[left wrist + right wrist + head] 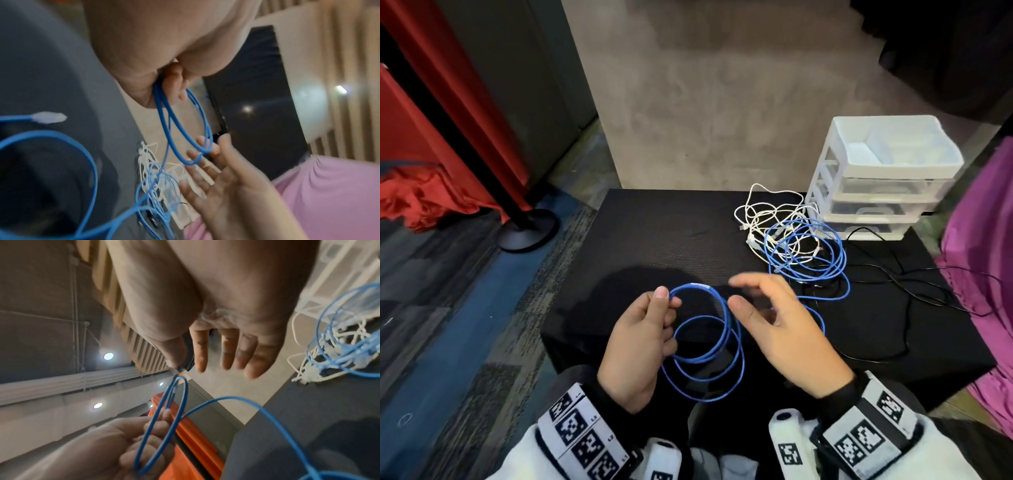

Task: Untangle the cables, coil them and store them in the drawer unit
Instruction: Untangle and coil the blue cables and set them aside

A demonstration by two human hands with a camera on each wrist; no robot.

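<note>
Both wrists frame a left hand [640,339] pinching the half-wound blue cable [705,346] above the table [654,233], right hand [780,329] open beside it; its tail could likely snag the tangle [794,240], springing loops loose.

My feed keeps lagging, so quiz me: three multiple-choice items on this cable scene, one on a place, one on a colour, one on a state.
1. Where is the drawer unit?
A far right of the black mat
B on the floor
C in the lap

2. What colour is the cable coil being held?
A white
B blue
C black

3. How is the right hand?
A fisted
B gripping the coil
C open

Key: 1 A, it stands at the mat's far right corner; 2 B, the left hand pinches blue loops; 3 C, its fingers are spread.
</note>
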